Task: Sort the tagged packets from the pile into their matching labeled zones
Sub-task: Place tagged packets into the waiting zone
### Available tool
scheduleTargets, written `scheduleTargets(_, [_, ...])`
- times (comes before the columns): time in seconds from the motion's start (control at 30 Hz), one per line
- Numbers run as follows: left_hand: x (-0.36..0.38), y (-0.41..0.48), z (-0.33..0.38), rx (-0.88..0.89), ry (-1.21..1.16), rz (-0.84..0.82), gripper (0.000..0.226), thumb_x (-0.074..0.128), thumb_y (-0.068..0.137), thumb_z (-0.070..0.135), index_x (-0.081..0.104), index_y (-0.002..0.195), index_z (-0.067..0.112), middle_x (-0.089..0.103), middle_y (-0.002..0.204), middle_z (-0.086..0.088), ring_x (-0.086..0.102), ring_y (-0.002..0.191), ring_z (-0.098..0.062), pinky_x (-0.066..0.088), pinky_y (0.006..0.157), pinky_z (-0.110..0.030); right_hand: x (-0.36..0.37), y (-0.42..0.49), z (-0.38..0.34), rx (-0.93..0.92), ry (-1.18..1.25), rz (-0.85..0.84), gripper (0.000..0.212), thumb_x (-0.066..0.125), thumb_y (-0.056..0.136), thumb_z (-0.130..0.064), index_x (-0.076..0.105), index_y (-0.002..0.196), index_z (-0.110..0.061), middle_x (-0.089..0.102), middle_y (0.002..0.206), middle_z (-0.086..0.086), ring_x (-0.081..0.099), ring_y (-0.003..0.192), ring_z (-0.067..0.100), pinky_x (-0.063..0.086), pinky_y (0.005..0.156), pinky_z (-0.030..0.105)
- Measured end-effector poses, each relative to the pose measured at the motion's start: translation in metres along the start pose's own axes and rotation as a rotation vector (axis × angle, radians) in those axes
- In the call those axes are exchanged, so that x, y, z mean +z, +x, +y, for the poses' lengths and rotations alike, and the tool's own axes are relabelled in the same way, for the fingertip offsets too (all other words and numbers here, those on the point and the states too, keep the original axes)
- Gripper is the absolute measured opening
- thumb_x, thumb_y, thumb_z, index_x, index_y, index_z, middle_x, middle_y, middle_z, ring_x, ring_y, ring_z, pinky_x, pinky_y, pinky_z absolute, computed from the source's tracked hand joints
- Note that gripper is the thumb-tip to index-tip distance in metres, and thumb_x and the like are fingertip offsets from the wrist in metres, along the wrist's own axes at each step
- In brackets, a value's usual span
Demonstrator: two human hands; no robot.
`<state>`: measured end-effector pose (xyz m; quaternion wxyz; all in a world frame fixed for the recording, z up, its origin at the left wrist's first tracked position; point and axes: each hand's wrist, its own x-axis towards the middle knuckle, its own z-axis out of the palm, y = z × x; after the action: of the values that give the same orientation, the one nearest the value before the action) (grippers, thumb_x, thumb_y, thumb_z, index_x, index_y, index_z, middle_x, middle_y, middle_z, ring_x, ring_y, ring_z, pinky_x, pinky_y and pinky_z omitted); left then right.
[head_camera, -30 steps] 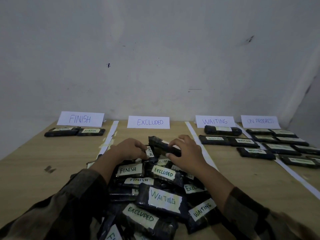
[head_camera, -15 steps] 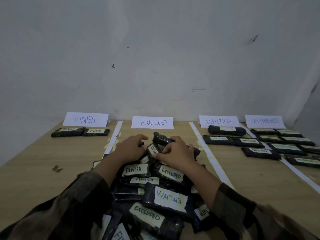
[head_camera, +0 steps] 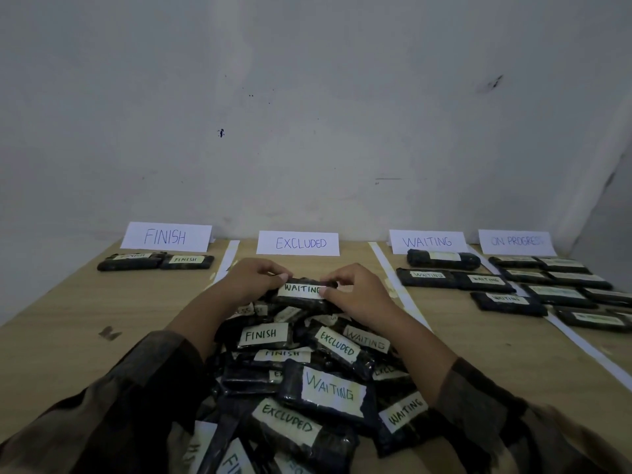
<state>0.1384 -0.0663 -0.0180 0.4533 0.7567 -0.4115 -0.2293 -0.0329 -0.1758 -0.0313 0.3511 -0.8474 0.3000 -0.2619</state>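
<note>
Glossy film packets [head_camera: 290, 388] on a matt wooden table [head_camera: 68, 319].
Dark, crinkled plastic with matt paper tags [head_camera: 333, 393]; the table, bare at nine o'clock, is pale smooth wood; the signs [head_camera: 297, 242] at twelve are plain white paper; the sleeves [head_camera: 119, 405] are soft cloth.

The held packet [head_camera: 302, 290] spans between the left grip [head_camera: 254, 280] and right grip [head_camera: 359, 295], above the far end of the pile [head_camera: 318, 381] that lies on the desk [head_camera: 68, 319] nearer than both. Straight behind the grips stands the EXCLUDED sign [head_camera: 297, 243]; far left lie two packets [head_camera: 155, 261] before the FINISH sign [head_camera: 166, 237], and right lie rows of packets [head_camera: 478, 282] before the WAITING sign [head_camera: 427, 241] and ON PROGRESS sign [head_camera: 517, 241].
</note>
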Motion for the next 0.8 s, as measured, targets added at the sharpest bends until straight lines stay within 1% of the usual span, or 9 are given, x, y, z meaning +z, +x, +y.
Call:
scheduleTargets(0.1, [0.002,-0.002,0.004,0.013,-0.02,0.008,0.013,0.067,0.087,0.019,0.073,0.097,0.015,0.066,0.083,-0.005,0.053,0.063,-0.01,0.043,0.051,-0.013,-0.002,-0.004,0.0,-0.144,-0.159,-0.06,0.046,0.075,0.076,-0.038,0.062,0.119,-0.026,0.054,0.112,-0.007,0.054,0.106,0.011,0.046,0.093,0.034])
scheduleTargets(0.17, [0.006,-0.002,0.008,0.017,-0.014,0.018,0.015,0.067,0.086,0.021,0.073,0.099,0.014,0.067,0.088,-0.007,0.055,0.069,-0.011,0.044,0.056,-0.016,-0.004,-0.005,0.0,-0.228,-0.331,-0.062,0.058,0.076,0.073,-0.043,0.056,0.125,-0.027,0.051,0.116,-0.006,0.051,0.107,0.012,0.043,0.094,0.034])
scheduleTargets(0.27, [0.015,0.0,0.017,0.025,-0.012,0.016,0.016,0.068,0.086,0.023,0.073,0.099,0.015,0.069,0.09,-0.006,0.056,0.071,-0.01,0.043,0.061,-0.019,-0.016,-0.006,0.003,-0.31,-0.454,-0.011,0.059,0.075,0.074,-0.041,0.054,0.126,-0.024,0.05,0.116,-0.004,0.048,0.109,0.013,0.041,0.094,0.032])
scheduleTargets(0.4, [0.035,0.001,0.03,0.076,-0.015,-0.007,0.016,0.061,0.091,0.022,0.068,0.104,0.018,0.066,0.08,-0.001,0.056,0.063,-0.007,0.041,0.056,-0.018,-0.041,-0.009,0.015,-0.314,-0.496,0.011,0.058,0.074,0.075,-0.039,0.054,0.127,-0.025,0.049,0.117,-0.005,0.047,0.108,0.011,0.04,0.087,0.026])
scheduleTargets(0.47, [0.046,0.001,0.036,0.136,0.039,-0.01,0.018,0.057,0.093,0.025,0.063,0.11,0.024,0.064,0.087,0.004,0.059,0.071,-0.008,0.044,0.061,-0.02,-0.055,-0.009,0.023,-0.286,-0.52,0.016,0.058,0.074,0.076,-0.039,0.053,0.128,-0.026,0.048,0.116,-0.006,0.049,0.106,0.011,0.044,0.087,0.028])
scheduleTargets(0.53, [0.059,0.005,0.041,0.209,0.121,-0.017,0.026,0.054,0.094,0.028,0.059,0.119,0.025,0.063,0.102,0.003,0.061,0.087,-0.014,0.05,0.079,-0.028,-0.072,-0.011,0.034,-0.242,-0.546,0.02,0.058,0.074,0.076,-0.038,0.052,0.128,-0.025,0.048,0.117,-0.005,0.05,0.106,0.012,0.045,0.087,0.03])
scheduleTargets(0.6, [0.071,0.01,0.045,0.261,0.226,-0.04,0.034,0.051,0.094,0.03,0.054,0.128,0.025,0.06,0.116,0.002,0.058,0.102,-0.017,0.047,0.09,-0.032,-0.09,-0.013,0.048,-0.197,-0.575,0.029,0.057,0.074,0.077,-0.037,0.052,0.128,-0.024,0.049,0.119,-0.004,0.05,0.109,0.014,0.045,0.088,0.029])
scheduleTargets(0.7, [0.09,0.016,0.051,0.334,0.371,-0.07,0.039,0.051,0.094,0.032,0.049,0.133,0.026,0.052,0.131,0.003,0.049,0.119,-0.016,0.038,0.097,-0.029,-0.114,-0.016,0.07,-0.129,-0.619,0.051,0.056,0.074,0.077,-0.038,0.053,0.128,-0.026,0.05,0.119,-0.005,0.051,0.109,0.013,0.045,0.087,0.029])
scheduleTargets(0.8, [0.107,0.02,0.056,0.417,0.504,-0.088,0.043,0.053,0.093,0.036,0.045,0.135,0.026,0.046,0.139,0.004,0.042,0.129,-0.015,0.034,0.106,-0.032,-0.133,-0.017,0.091,-0.058,-0.659,0.067,0.058,0.073,0.077,-0.039,0.051,0.129,-0.026,0.051,0.121,-0.005,0.051,0.108,0.013,0.045,0.087,0.029])
